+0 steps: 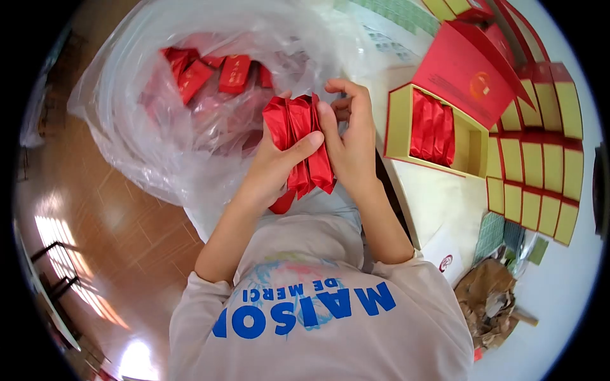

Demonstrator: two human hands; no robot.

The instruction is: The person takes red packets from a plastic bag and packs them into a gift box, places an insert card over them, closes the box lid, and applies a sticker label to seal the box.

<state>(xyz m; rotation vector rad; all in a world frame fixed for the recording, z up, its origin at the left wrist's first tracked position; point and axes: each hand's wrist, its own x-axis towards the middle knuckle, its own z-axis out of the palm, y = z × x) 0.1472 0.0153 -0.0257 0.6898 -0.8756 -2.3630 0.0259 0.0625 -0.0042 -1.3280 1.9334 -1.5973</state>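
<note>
A small stack of shiny red foil packets (296, 124) is upright in front of my chest. My left hand (272, 164) is closed around the stack, its thumb lying across the near face. At the stack's right side is my right hand (353, 136), its thumb against the packets' edge and its bent fingers apart from it. Another red packet (281, 203) shows partly below the stack, near my lap. To the right stands an opened yellow-lined gift box (398, 130) with a red lid (470, 76). Several red packets (432, 129) fill its left part.
A big clear plastic bag (121, 120) with loose red packets (235, 73) lies at the left. Stacked red-and-yellow boxes (537, 159) line the table's right side. Crumpled brown paper (486, 298) and a white card (445, 257) lie nearer me.
</note>
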